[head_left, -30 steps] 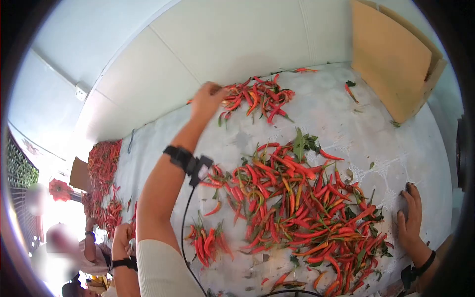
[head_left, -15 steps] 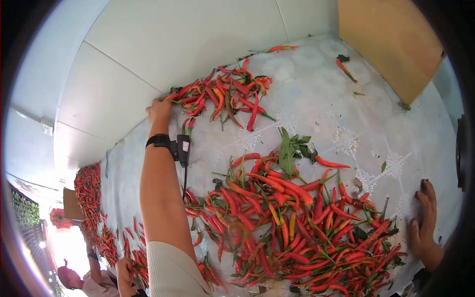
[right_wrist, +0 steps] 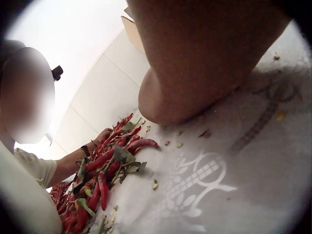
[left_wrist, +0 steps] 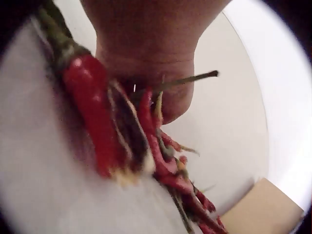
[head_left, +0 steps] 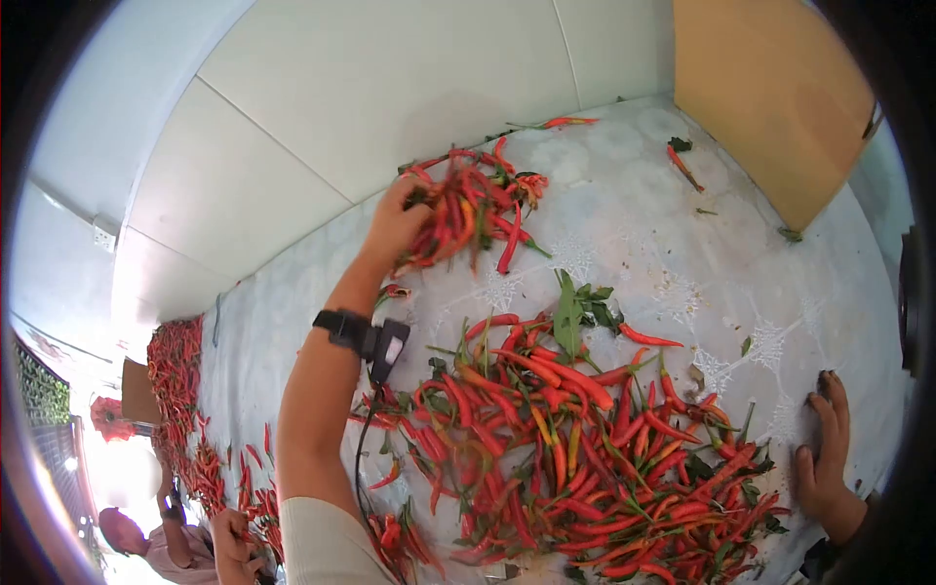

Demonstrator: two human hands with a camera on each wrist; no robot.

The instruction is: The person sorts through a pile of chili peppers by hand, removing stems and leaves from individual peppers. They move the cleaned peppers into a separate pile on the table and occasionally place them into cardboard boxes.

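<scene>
Closest in, we have the big heap of red chillies [head_left: 585, 429], and just beside it we see the right hand [head_left: 829, 458] resting on the cloth [head_left: 624, 224], fingers extended and free. Farther out, we watch the left hand [head_left: 400, 219] curl its fingers round a blurred bunch of chillies [head_left: 455, 216], right at the smaller pile [head_left: 511, 239] by the wall [head_left: 439, 68].

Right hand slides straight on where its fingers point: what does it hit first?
Probably the upright cardboard ahead; the red peppers lie off to the left of that line. Fisheye distortion blurs depth, so the right hand might just pass its near corner.
</scene>
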